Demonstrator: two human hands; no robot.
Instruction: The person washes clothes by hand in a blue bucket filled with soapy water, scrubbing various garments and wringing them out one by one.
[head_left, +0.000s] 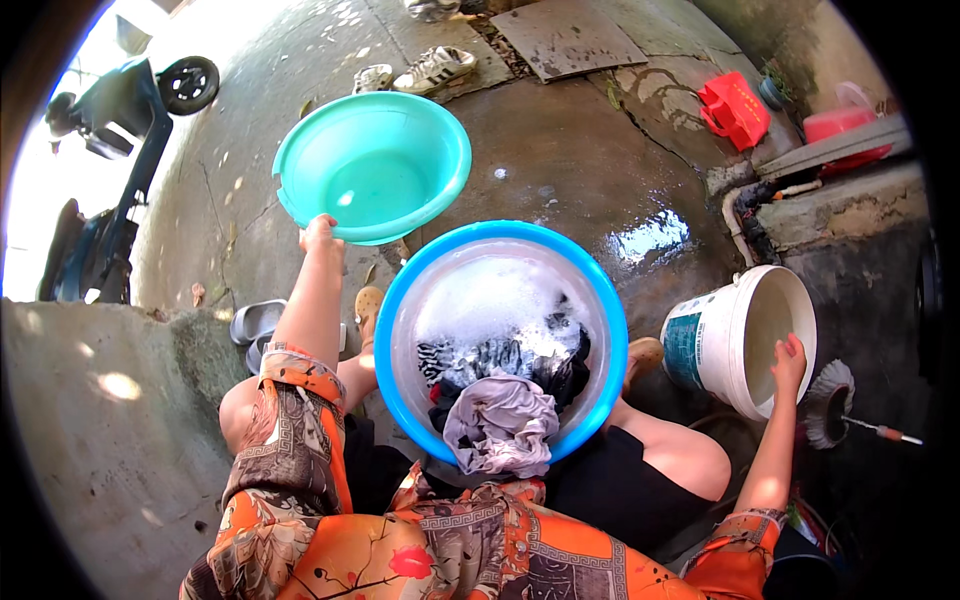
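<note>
My left hand grips the near rim of a teal plastic basin, which looks empty and has a notch in its left rim. Over the mouth of a white plastic bucket is my right hand, fingers slightly apart, with nothing visible in it. Whether it touches the bucket's rim is unclear. Between my knees stands a blue-rimmed basin. White suds cover its far half, and dark and patterned wet clothes lie in them. A greyish-mauve cloth is bunched over the near side.
Right of the bucket is a round brush with a handle. Pipes run along the ledge, near a red bag. Sneakers lie beyond the teal basin; grey slippers and a parked scooter are left. The concrete is wet.
</note>
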